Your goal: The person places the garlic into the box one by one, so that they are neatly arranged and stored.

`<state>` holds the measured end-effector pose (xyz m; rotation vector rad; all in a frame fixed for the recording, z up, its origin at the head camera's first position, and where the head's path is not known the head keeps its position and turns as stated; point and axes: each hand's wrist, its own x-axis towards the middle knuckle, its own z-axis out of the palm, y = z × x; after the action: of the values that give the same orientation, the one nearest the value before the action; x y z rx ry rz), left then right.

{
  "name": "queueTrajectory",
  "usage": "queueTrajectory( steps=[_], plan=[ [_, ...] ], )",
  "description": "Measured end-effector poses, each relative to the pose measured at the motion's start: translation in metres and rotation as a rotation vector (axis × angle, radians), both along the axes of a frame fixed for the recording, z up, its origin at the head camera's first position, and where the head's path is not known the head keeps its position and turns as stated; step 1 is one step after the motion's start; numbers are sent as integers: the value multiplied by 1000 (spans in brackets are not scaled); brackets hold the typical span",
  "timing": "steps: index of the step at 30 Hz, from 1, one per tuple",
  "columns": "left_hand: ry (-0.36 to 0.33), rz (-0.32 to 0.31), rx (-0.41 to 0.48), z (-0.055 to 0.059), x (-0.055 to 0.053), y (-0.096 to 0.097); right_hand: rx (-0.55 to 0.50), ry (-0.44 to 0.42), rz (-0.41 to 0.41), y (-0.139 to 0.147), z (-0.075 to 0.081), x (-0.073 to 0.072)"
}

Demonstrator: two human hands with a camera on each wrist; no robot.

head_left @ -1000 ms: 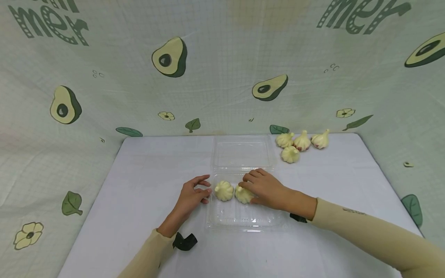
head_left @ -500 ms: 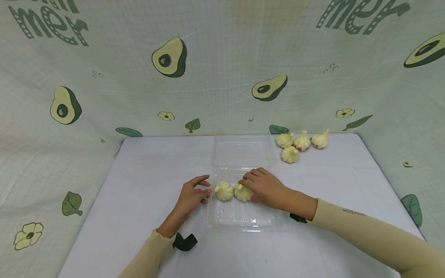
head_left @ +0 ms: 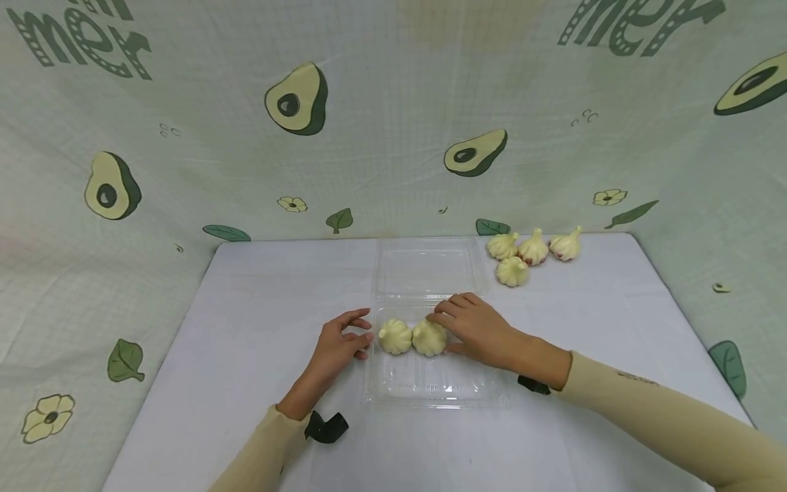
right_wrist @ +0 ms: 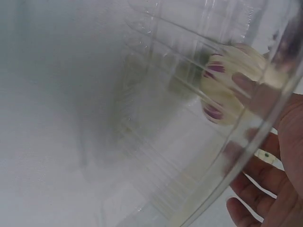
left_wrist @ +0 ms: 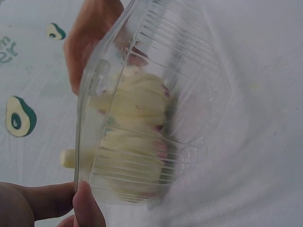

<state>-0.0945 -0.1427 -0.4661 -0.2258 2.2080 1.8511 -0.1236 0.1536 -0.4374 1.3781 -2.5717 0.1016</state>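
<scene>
One clear box (head_left: pixel 408 388) lies between the left hand (head_left: pixel 337 345), loosely spread at its rim (left_wrist: pixel 81 123), and the right hand (head_left: pixel 478 333), spread beside one garlic bulb (head_left: pixel 429 339), contact unclear. Easing away evenly seems wisest, lest that bulb roll from the neighbouring bulb (head_left: pixel 395 337).

The worktop (head_left: pixel 264 294) is flat and white. Directly on it lies a clear plastic container (head_left: pixel 430 393), opened flat, its base on the near side and its lid (head_left: pixel 430 270) on the far side. Right of the container's lid, four bulbs rest on the worktop: front bulb (head_left: pixel 512 272); behind it, left bulb (head_left: pixel 502 246), middle bulb (head_left: pixel 533 247) and right bulb (head_left: pixel 565 244).
</scene>
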Motion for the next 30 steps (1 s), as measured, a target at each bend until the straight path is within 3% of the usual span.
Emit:
queueTrajectory(
  steps=[5,12,21,26,30],
  plan=[
    [-5,-3,-3,0,-1,0,-12,-16,-26,7,5,1],
    [-10,-2,-12,0,-1,0,-115,-30,-107,29,14,0],
    [-18,2,-14,0,-1,0,-209,-42,-326,77,16,-7],
    [-19,1,-6,0,0,0,-233,-26,-446,103,9,-14],
    [-20,-1,-7,0,-1,0,-258,-20,-497,119,2,-19]
  ],
)
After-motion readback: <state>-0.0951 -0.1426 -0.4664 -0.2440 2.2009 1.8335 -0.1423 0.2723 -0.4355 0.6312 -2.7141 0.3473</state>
